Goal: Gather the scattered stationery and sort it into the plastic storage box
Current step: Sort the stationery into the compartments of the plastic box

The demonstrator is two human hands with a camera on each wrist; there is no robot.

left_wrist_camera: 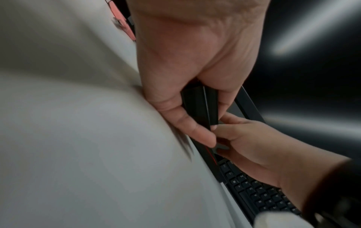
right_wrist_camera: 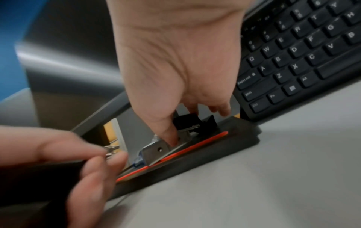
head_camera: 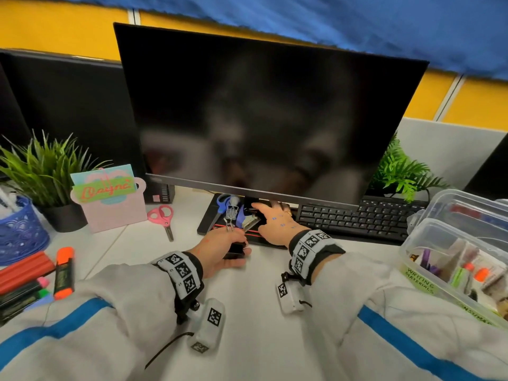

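Note:
My left hand (head_camera: 236, 251) grips a large black binder clip (head_camera: 233, 250) near the front edge of the monitor base (head_camera: 208, 218), and the clip's silver handles (head_camera: 229, 219) stick up. Its fingers wrap the black clip (left_wrist_camera: 199, 104) in the left wrist view. My right hand (head_camera: 268, 213) reaches over loose items on the base. Its thumb tip touches a silver metal piece (right_wrist_camera: 156, 149), and its fingers hang over a small black binder clip (right_wrist_camera: 187, 121). Blue scissors (head_camera: 224, 200) lie behind these. The clear storage box (head_camera: 417, 279) stands at the right.
Pink scissors (head_camera: 162, 215) lie left of the base. Highlighters (head_camera: 63, 273) and a red case (head_camera: 24, 268) lie at the left edge, by a blue pen basket (head_camera: 19, 232). A black keyboard (head_camera: 357, 218) sits right of the base, and the monitor (head_camera: 261, 119) overhangs my right hand.

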